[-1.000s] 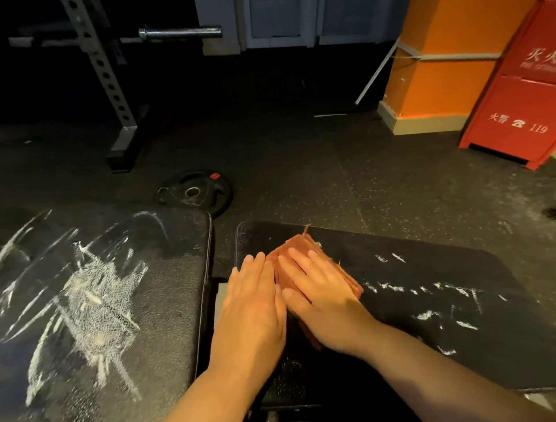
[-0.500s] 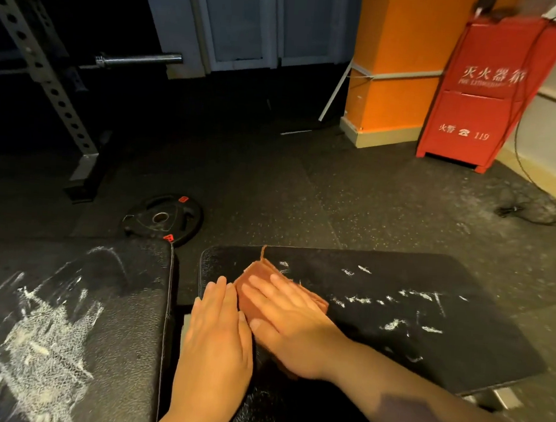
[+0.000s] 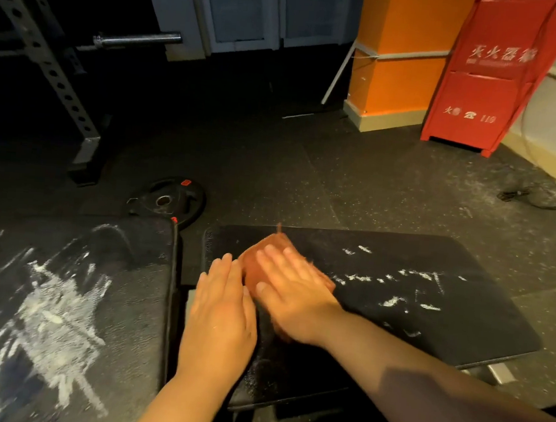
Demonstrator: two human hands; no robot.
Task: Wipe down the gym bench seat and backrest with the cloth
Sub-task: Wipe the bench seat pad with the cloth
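Bench: two black pads, side by side, with a narrow gap between them. The right-hand pad (image 3: 462, 308) is the surface under work; the left-hand pad (image 3: 116, 264) lies just beside it.

Cloth (image 3: 250, 268): orange-brown, folded, lying flat on the surface near its far left corner. One frayed corner points toward the far edge.

Right hand (image 3: 296, 299): laid palm down on the cloth, fingers (image 3: 286, 261) straight and slightly spread, pressing it to the surface. Nothing is curled round the cloth. The hand shows blurred.

Left hand (image 3: 220, 316): palm down at the left edge of the surface, fingers (image 3: 225, 270) straight and together, holding nothing. Its fingertips lie just beside the cloth's left side; whether they touch it cannot be told.

Condition of pads: white chalk marks (image 3: 392, 301) run across the middle of the surface, to the right of the cloth. Heavier white smears (image 3: 56, 310) cover much of the left-hand pad.

Surroundings: dark speckled rubber floor (image 3: 305, 179). A black weight plate (image 3: 167, 200) lies flat on the floor beyond the gap between the pads. A perforated steel rack upright (image 3: 49, 59) stands at far left, with a barbell end (image 3: 137, 40) beside it. An orange pillar (image 3: 402, 54) and a red fire cabinet (image 3: 490, 77) stand at far right. A black cable (image 3: 520, 196) lies on the floor near the cabinet.
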